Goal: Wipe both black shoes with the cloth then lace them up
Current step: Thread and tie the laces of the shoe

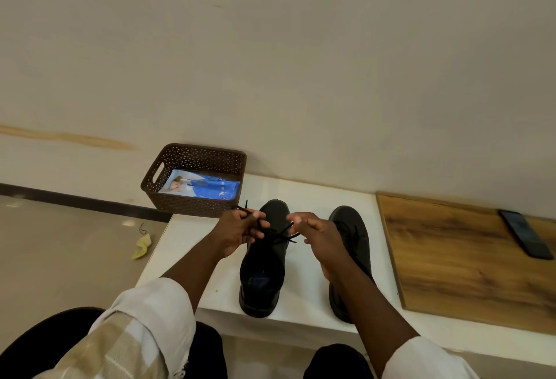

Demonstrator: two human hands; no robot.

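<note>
Two black shoes stand side by side on a white table (192,246), toes pointing away from me. Over the left shoe (264,270), my left hand (237,232) pinches one end of its black lace (278,235), the tip sticking up past my fingers. My right hand (316,237) pinches the other end of the same lace, pulled to the right. The right shoe (352,228) is partly hidden behind my right forearm. No cloth lies on the table; a yellow crumpled piece (142,247) lies on the floor to the left.
A brown perforated basket (192,205) holding a blue packet (207,189) stands at the table's back left corner. A wooden board (463,264) lies to the right with a dark phone (525,234) on it. The wall rises right behind the table.
</note>
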